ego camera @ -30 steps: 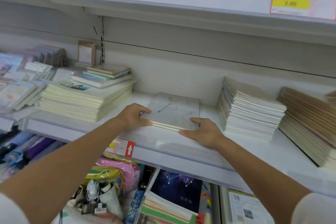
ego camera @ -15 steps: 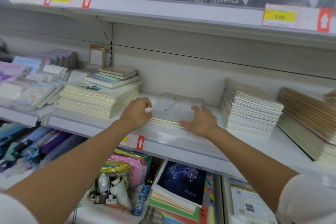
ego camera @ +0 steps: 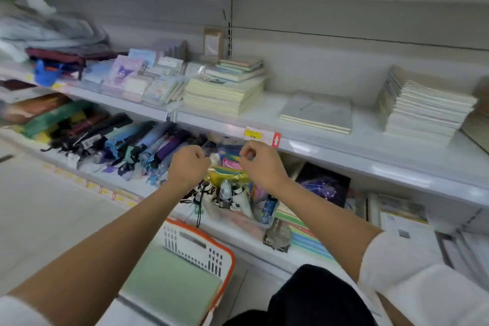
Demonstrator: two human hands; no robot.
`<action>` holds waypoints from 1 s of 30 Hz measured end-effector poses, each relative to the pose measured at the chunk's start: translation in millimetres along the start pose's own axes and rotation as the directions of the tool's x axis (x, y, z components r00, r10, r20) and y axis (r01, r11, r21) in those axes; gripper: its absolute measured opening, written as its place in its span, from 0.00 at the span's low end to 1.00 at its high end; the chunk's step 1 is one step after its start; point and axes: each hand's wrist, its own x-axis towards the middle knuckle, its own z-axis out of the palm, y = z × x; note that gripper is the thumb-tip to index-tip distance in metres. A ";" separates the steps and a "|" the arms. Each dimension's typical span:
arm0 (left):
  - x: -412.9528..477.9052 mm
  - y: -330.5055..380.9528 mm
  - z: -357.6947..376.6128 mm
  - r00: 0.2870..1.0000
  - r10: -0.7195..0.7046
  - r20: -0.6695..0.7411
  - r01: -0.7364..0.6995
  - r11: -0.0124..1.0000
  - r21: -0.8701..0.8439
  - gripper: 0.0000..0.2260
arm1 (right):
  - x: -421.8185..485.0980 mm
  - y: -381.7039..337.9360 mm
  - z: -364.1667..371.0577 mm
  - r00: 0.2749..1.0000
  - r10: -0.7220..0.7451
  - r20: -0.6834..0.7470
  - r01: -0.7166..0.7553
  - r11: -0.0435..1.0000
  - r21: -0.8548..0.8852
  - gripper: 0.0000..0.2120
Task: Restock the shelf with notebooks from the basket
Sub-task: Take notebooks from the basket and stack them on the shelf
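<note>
A short stack of grey-covered notebooks (ego camera: 317, 112) lies flat on the white shelf (ego camera: 370, 145), between a taller cream stack (ego camera: 225, 92) and a white stack (ego camera: 426, 108). Nothing touches it. My left hand (ego camera: 188, 164) and my right hand (ego camera: 260, 164) hang in the air below the shelf's front edge, side by side, fingers curled, holding nothing. Below my arms stands a white basket with an orange rim (ego camera: 227, 251); a pale green notebook (ego camera: 169, 283) lies flat inside it.
Folded umbrellas (ego camera: 119, 140) fill the lower shelf at left. A tray of small goods (ego camera: 232, 193) and a dark constellation notebook (ego camera: 324, 185) sit under my hands. Packaged stationery (ego camera: 132, 79) lies left of the cream stack. The pale floor (ego camera: 39, 219) lies at left.
Both hands have let go of the grey notebook stack and pulled back down below the shelf edge. My view has swung down and left, bringing the basket into sight.
</note>
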 end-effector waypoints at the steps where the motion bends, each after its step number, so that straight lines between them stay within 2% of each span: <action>1: -8.7 -12.4 -5.4 1.000 -0.031 0.003 0.031 0.999 0.009 0.15 | -6.5 -2.3 15.7 0.999 0.017 0.032 -0.017 1.000 -0.012 0.03; 7: -53.9 -89.9 -24.7 0.973 -0.230 0.001 0.230 0.973 0.035 0.14 | -55.2 -0.8 99.1 0.963 0.122 0.239 -0.135 0.990 0.037 0.03; 10: -79.5 -137.3 -25.2 0.930 -0.368 0.014 0.367 0.929 0.035 0.11 | -82.6 8.2 133.9 0.902 0.166 0.400 -0.182 0.983 0.003 0.04; 14: -118.2 -196.0 -22.7 0.835 -0.549 0.019 0.549 0.836 0.016 0.11 | -111.7 25.4 176.8 0.827 0.227 0.514 -0.271 0.963 0.011 0.04; 18: -158.1 -245.9 -23.6 0.716 -0.697 0.040 0.698 0.716 -0.016 0.12 | -139.5 36.6 211.6 0.748 0.254 0.614 -0.288 0.957 -0.045 0.08; 23: -222.4 -306.0 -23.8 0.553 -0.833 -0.017 0.831 0.553 -0.063 0.15 | -164.9 46.5 246.1 0.646 0.238 0.725 -0.211 0.969 -0.130 0.12; 27: -279.1 -345.2 -23.9 0.402 -0.916 0.005 0.913 0.400 -0.087 0.12 | -171.7 54.2 262.2 0.550 0.257 0.794 -0.186 0.965 -0.183 0.15; 30: -309.4 -372.6 -18.3 0.244 -0.966 0.083 0.960 0.229 -0.163 0.12 | -174.1 59.3 271.7 0.543 0.297 0.786 -0.214 0.953 -0.212 0.16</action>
